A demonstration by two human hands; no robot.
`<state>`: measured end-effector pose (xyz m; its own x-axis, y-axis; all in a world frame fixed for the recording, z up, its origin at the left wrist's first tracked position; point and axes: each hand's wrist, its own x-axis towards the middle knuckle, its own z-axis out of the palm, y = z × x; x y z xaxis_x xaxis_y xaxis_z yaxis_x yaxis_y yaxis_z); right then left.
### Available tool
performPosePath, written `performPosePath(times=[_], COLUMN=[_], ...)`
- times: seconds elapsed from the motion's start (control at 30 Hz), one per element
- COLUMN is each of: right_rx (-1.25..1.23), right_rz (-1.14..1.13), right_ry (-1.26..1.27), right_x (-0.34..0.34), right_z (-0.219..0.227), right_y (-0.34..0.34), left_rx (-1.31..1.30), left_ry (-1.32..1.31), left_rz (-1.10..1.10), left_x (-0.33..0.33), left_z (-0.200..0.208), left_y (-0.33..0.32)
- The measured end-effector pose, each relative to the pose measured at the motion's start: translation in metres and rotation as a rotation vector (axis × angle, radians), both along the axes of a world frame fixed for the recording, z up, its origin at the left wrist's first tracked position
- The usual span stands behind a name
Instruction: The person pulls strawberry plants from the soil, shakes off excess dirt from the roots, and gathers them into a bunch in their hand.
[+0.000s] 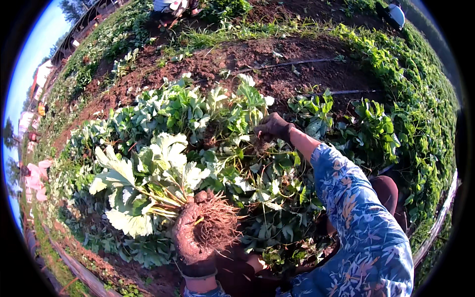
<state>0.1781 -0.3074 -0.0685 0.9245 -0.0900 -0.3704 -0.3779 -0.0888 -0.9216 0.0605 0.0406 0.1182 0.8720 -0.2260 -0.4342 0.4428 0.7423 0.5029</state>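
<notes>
My left hand (187, 233), in a soil-caked glove with a dark cuff, is closed round a bunch of uprooted leafy plants (161, 171). Their broad, lobed, pale green leaves fan out to the upper left, and a reddish-brown tangle of roots (217, 222) sticks out on the right of the hand. Farther off and to the right, my right hand (273, 126), in a dark glove, is closed at the base of another leafy plant (252, 101). Brownish roots or soil show just below that hand; its fingertips are partly hidden.
A dense bed of leafy plants (153, 116) surrounds both hands. Bare reddish soil (247, 59) lies beyond it, with vines (420, 128) on the right. A person in a striped garment (170, 5) is at the far edge; another in pink (37, 180) is far left.
</notes>
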Motion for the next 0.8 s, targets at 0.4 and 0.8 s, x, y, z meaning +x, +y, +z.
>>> performPosePath(times=[0.4, 0.8], right_rx=[-0.127, 0.496], right_rz=[0.108, -0.072], right_ry=[-0.287, -0.259], right_x=[-0.143, -0.188], right_z=[0.176, 0.185], right_y=[0.034, 0.077], left_rx=[0.031, 0.233], left_ry=[-0.176, -0.374], left_rz=[-0.379, -0.461], left_x=[-0.03, -0.027], left_z=[-0.001, -0.047], left_y=[-0.052, -0.075])
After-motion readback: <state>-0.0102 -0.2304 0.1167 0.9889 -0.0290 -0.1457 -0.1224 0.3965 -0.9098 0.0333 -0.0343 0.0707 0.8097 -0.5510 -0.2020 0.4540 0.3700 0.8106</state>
